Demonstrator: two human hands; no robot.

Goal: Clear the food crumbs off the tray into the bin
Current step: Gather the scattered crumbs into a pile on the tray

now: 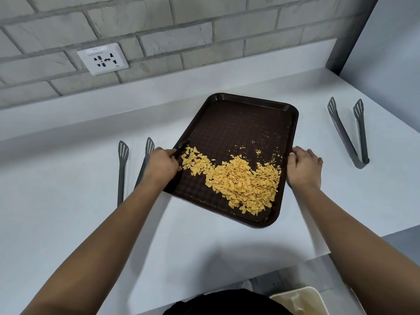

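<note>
A dark brown tray (238,123) lies at a slant on the white counter. A heap of yellow flake crumbs (241,180) covers its near half, thickest toward the near right corner. My left hand (162,163) grips the tray's left rim, with its thumb over the edge beside the crumbs. My right hand (303,167) grips the right rim, fingers curled over the edge. A cream bin (300,301) shows at the bottom edge, below the counter's front and to my right.
Grey tongs (121,169) lie left of the tray, partly under my left forearm. A second pair of tongs (350,133) lies to the right. A brick wall with a socket plate (102,58) stands behind. The counter's front edge (318,258) steps in near the bin.
</note>
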